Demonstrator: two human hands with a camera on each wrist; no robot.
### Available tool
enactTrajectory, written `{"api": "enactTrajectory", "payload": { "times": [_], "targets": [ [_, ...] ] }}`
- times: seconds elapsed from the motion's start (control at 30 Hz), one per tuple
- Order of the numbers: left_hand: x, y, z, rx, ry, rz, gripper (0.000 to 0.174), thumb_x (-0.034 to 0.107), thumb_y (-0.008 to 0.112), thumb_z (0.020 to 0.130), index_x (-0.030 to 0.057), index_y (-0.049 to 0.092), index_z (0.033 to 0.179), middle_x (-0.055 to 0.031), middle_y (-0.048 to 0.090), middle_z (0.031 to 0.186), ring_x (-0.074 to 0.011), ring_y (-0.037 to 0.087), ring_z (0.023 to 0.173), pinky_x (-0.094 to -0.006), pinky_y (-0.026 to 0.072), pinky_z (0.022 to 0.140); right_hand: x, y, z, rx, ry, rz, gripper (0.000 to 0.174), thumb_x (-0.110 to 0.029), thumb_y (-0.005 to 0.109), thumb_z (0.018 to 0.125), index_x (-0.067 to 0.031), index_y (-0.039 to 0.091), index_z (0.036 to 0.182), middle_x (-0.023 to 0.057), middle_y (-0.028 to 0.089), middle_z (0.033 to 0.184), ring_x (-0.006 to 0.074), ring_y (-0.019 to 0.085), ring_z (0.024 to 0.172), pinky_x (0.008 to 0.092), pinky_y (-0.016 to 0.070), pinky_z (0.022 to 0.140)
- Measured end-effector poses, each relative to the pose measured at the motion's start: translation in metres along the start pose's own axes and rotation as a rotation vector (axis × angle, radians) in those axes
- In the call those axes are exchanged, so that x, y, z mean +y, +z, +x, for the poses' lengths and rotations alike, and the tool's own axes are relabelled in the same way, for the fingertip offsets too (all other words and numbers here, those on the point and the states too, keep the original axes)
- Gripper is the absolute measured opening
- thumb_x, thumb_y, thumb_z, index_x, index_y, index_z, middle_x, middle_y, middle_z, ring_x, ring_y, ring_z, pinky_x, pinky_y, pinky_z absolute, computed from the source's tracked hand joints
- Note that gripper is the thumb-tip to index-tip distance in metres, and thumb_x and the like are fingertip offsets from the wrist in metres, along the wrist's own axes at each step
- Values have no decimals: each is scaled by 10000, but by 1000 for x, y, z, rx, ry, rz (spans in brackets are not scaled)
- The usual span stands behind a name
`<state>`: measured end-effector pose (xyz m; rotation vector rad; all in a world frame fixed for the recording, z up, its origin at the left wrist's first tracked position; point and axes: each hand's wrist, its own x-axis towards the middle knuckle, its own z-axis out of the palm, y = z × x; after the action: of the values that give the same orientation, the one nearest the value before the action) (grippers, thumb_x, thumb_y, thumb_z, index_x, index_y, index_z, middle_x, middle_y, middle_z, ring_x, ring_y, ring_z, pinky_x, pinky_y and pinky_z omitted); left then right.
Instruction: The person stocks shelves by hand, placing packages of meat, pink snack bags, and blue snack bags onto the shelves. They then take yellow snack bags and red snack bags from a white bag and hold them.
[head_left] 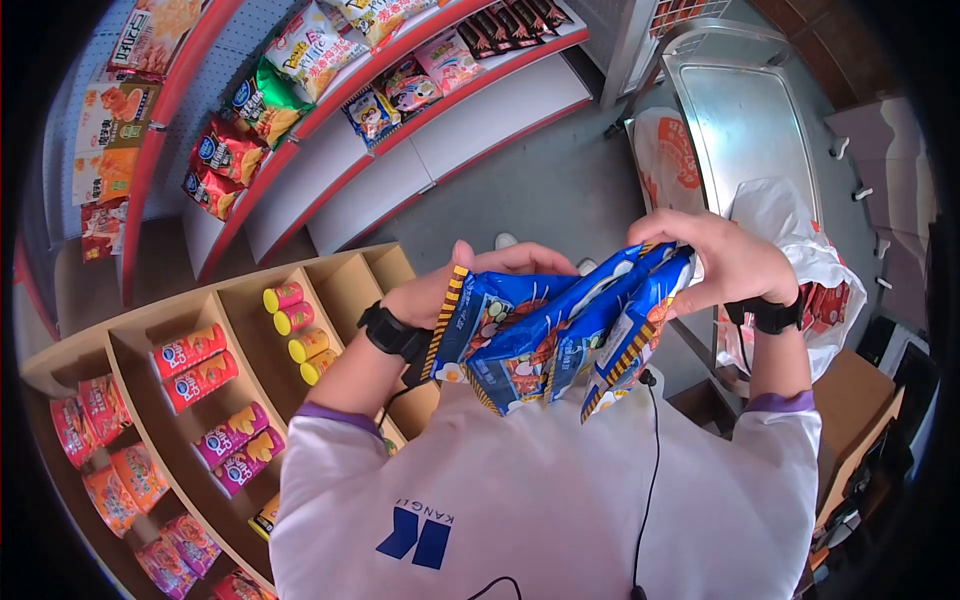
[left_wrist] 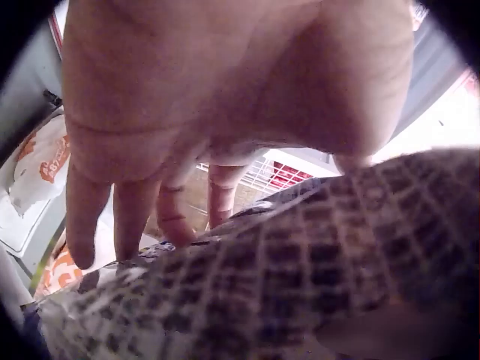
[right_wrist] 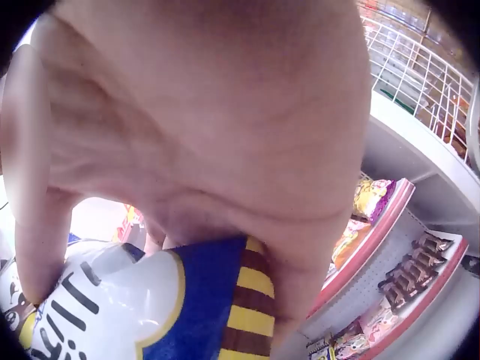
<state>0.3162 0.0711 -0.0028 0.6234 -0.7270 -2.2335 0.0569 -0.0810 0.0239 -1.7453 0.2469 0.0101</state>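
Observation:
Several blue snack bags [head_left: 540, 330] with yellow-and-brown striped ends are bunched upright in front of the person's chest. My right hand [head_left: 735, 262] grips their right end, fingers curled over the top edge and thumb against the near side. A bag's white lettered panel and striped edge [right_wrist: 251, 307] show beneath the palm in the right wrist view. On the other side, my left hand [head_left: 490, 270] lies behind the leftmost bag with its fingers extended and thumb raised. The left wrist view shows those fingers [left_wrist: 135, 217] reaching down to a bag's grid-patterned back [left_wrist: 285, 270].
A wooden divided display [head_left: 240, 320] at left holds paired snack canisters and cups. Beyond it, red-edged shelves [head_left: 420, 110] carry snack bags and boxes. At right stand a metal cart [head_left: 745, 120], a white plastic bag [head_left: 790, 220] with red packs, and a cardboard box [head_left: 855, 410].

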Motion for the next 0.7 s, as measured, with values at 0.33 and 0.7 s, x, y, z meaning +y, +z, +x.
{"api": "enactTrajectory", "payload": {
  "times": [0.33, 0.7],
  "targets": [
    [50, 0, -18, -173, -281, 425, 730, 384, 539, 881, 61, 165, 1419, -116, 302, 1380, -203, 349, 1245, -297, 442, 868, -6, 1, 18, -80, 36, -47, 548, -190, 781, 635, -55, 523, 1099, 72, 568, 1082, 203, 570, 958, 295, 456, 819],
    [65, 28, 16, -238, -319, 563, 640, 324, 672, 810, 9, 361, 1272, -84, 558, 1154, -134, 539, 1004, -288, 451, 861, -39, -13, 52, -162, -75, -219, 568, -119, 749, 603, -54, 503, 1111, 142, 612, 968, 316, 594, 899, 361, 472, 760]
  ]
}}
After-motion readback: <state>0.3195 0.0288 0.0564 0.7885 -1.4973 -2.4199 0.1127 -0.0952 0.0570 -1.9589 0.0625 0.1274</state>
